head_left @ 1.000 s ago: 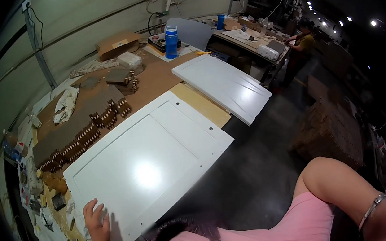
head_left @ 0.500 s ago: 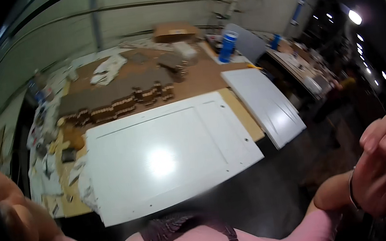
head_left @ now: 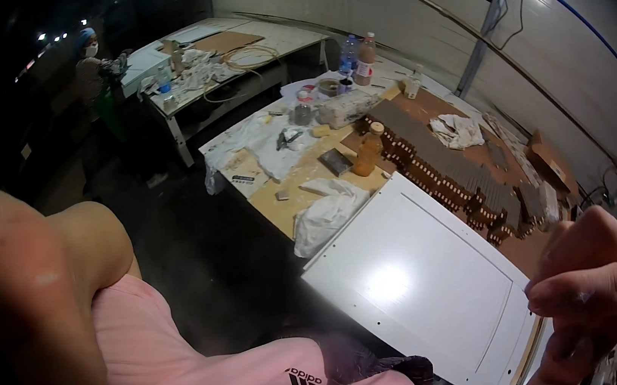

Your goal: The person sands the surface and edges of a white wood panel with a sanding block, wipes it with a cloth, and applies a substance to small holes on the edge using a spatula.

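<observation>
My right hand [head_left: 592, 274] is raised at the right side of the view, in front of the white panel's right end. Its fingers are curled in and closed, and nothing shows in them. At the left edge my bent left arm [head_left: 30, 285] comes very close, large and partly dark; its fingers are hidden. Below the hands lies a white door-like panel [head_left: 411, 287] with a grooved frame line and small holes along its edges. It rests on the workbench, and neither hand is seen touching it.
Beside the panel are a crumpled white bag [head_left: 326, 209], an amber bottle [head_left: 369, 151], a dark square block [head_left: 335, 162] and rows of brown strips [head_left: 444, 177]. Plastic bottles [head_left: 366, 60] stand at the bench's back. Beyond, a masked person [head_left: 93, 72] stands at another table [head_left: 276, 40].
My view has swung left, bringing the second table and the person into sight. The panel now appears lower and farther right. My right hand's loosely bent fingers have closed.
</observation>
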